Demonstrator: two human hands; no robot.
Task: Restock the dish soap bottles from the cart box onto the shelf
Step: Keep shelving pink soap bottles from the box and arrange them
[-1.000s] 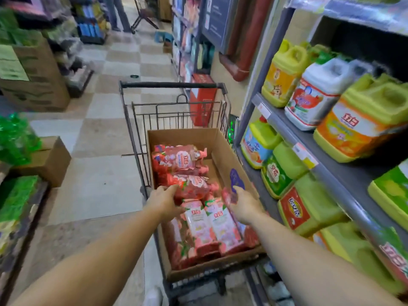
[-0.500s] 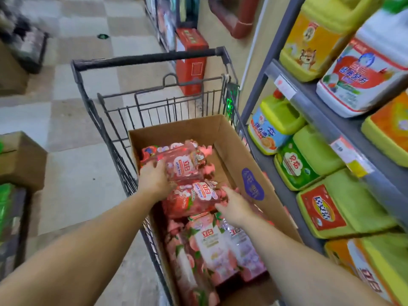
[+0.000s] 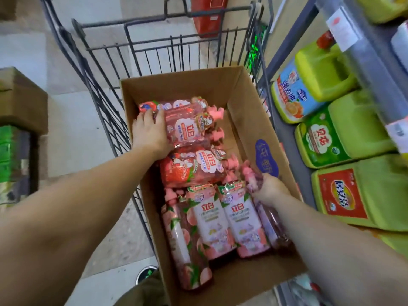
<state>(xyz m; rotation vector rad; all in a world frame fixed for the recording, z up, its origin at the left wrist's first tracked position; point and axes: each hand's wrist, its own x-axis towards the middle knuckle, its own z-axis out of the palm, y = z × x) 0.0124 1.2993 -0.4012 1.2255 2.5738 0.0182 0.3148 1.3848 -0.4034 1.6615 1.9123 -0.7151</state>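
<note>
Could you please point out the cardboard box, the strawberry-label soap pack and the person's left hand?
cardboard box (image 3: 247, 120), head view, bare inner right wall.
strawberry-label soap pack (image 3: 192, 168), head view, middle of its label.
left hand (image 3: 150, 133), head view, back of the hand.

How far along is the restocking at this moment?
Nothing visibly shelved yet: the nearby shelf shows only green jugs. In hand: the left hand grips the far pink bottle pack, and the right hand holds a bottle by the box's right wall. Left: most bottles lie in the cardboard box.
</note>
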